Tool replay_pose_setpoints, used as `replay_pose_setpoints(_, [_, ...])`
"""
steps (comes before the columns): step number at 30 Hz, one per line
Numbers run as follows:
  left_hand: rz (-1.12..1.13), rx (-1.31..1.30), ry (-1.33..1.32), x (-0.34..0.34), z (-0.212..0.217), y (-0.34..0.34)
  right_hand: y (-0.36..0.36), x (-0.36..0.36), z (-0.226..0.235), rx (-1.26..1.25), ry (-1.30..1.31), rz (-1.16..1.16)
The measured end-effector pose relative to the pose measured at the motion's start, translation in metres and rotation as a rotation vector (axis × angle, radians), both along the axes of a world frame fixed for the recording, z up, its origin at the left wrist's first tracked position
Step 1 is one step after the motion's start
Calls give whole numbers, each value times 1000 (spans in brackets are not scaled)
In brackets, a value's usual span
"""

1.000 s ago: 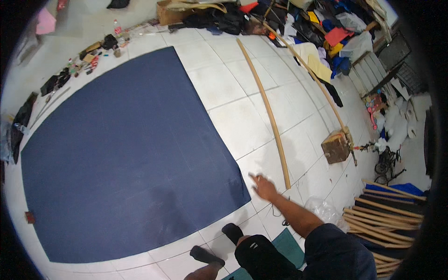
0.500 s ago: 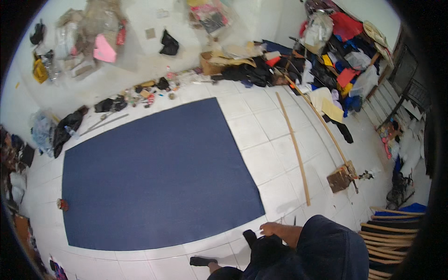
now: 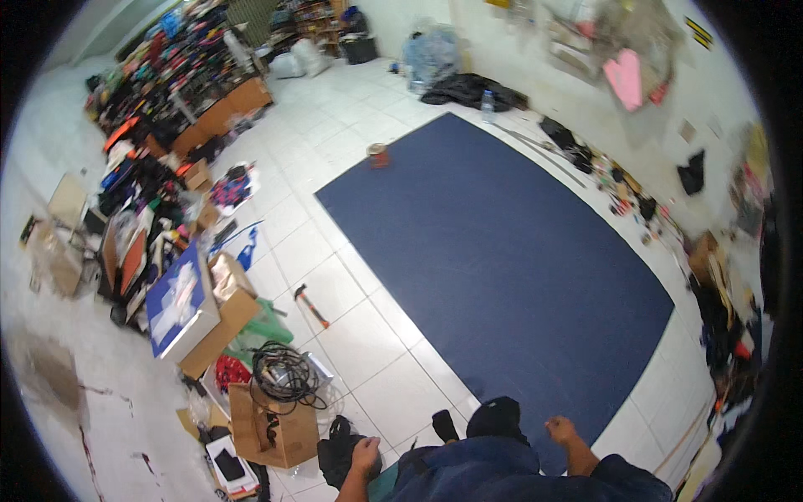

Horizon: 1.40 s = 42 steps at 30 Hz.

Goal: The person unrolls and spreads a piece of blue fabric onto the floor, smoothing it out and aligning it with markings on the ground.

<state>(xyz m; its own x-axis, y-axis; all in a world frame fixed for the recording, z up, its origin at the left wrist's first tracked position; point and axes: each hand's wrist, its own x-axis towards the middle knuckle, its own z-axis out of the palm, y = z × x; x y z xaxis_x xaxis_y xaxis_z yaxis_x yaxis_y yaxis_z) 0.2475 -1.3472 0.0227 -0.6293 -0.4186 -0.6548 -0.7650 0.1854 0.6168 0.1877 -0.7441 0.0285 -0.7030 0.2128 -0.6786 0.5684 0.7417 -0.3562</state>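
A large dark blue sheet (image 3: 493, 259) lies flat across the white tiled floor in front of me. My right hand (image 3: 562, 430) hangs over its near edge, fingers curled inward; whatever may be in them is hidden. Low on the left is my left hand (image 3: 365, 454), in front of a black bag-like bundle (image 3: 337, 452); its fingers are mostly hidden, and I cannot tell whether it touches the bundle. A small reddish can (image 3: 378, 156) stands on the sheet's far left edge. My dark-covered foot (image 3: 444, 426) shows beside the sheet.
Left of the sheet, a hammer (image 3: 311, 306) lies on the tiles. A coil of black cable (image 3: 284, 372) rests by an open cardboard box (image 3: 272, 427). Boxes and piled cloth line the left side. Along the right wall lie a water bottle (image 3: 488, 106) and small clutter.
My view has swung to the left, bringing the boxes, hammer and cloth piles into sight. The sticks on the right have mostly left view. My left hand has appeared.
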Motion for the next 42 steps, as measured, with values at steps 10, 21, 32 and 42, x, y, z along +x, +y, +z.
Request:
replay_pose_setpoints(10, [262,29,-441,-67,8,-100,-41,-188,-31,53,-579,356])
replay_pose_setpoints(21, [38,-90,-355,-182,28,-196,-443,-760,6,-87,455,496])
replay_pose_setpoints(32, [-61,93,-322,-504,42,-445,-616,-823,5,-70,47,570])
replay_pose_setpoints(42, [364,26,-180,-695,16,-688,-631,-893,-76,75,-500,335])
